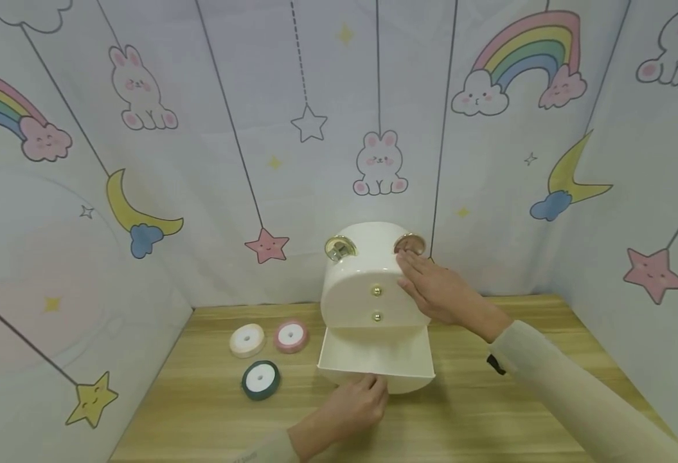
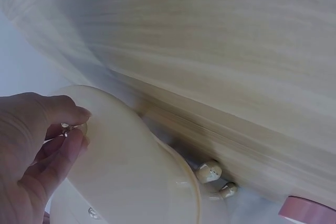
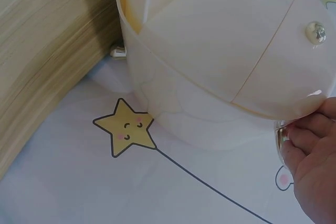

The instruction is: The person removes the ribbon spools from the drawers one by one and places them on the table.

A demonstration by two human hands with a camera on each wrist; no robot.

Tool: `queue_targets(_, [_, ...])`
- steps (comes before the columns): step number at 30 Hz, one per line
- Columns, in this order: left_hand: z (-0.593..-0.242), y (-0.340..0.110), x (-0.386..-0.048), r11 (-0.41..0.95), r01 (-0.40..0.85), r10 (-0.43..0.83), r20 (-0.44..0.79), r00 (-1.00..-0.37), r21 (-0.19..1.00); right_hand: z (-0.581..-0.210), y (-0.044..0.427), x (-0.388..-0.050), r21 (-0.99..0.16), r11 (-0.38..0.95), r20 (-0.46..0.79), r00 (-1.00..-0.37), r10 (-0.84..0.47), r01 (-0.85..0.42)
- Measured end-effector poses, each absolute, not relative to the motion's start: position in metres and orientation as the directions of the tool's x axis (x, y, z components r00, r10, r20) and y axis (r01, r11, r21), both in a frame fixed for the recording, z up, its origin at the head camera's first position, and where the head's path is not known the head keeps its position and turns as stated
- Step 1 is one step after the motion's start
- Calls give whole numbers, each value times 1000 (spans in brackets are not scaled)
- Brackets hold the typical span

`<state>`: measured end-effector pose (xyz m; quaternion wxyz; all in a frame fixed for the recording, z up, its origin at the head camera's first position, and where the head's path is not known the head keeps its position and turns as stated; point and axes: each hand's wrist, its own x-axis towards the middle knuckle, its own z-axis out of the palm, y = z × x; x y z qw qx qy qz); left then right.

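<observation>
A glossy cream drawer box [image 1: 344, 302], rounded on top, stands on the wooden table with its bottom drawer [image 1: 373, 352] pulled out toward me. The inside of that drawer looks bare where it shows. My left hand [image 1: 351, 406] pinches the small knob [image 2: 66, 126] on the drawer's front between thumb and fingers. Against the box's upper right side rests my right hand [image 1: 439, 289], fingers fairly straight, touching beside the round gold ear [image 1: 412, 243]. Another gold ear [image 1: 340, 248] sits on the left. Two gold knobs [image 1: 377, 291] mark the closed upper fronts.
Left of the box lie three ribbon rolls: a cream roll [image 1: 247, 340], a pink roll [image 1: 290, 337] and a dark green roll [image 1: 260, 380]. Behind and at both sides of the wooden table [image 1: 200, 418] hangs a printed cloth [image 1: 327, 77]. Gold feet [image 2: 209, 171] support the box.
</observation>
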<state>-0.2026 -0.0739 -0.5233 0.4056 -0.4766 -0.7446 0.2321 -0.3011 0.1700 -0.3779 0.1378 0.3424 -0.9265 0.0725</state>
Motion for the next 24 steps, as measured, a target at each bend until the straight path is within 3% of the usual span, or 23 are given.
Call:
queue_targets(6, [-525,-72,-211,475,525,875,442,-197,-707,-376,170,-300,-51,760,270,-742,-614,-648])
queue_targets(17, [-526,-70,-220,475,503,880,379,-287,-722,-379,170,-298,-22,753,291,-725,-624,-657])
queue_targets(24, [-528,-67,-229,489,481,872,398,-284,-728,-380,170,-298,-12,750,305,-717,-627,-661])
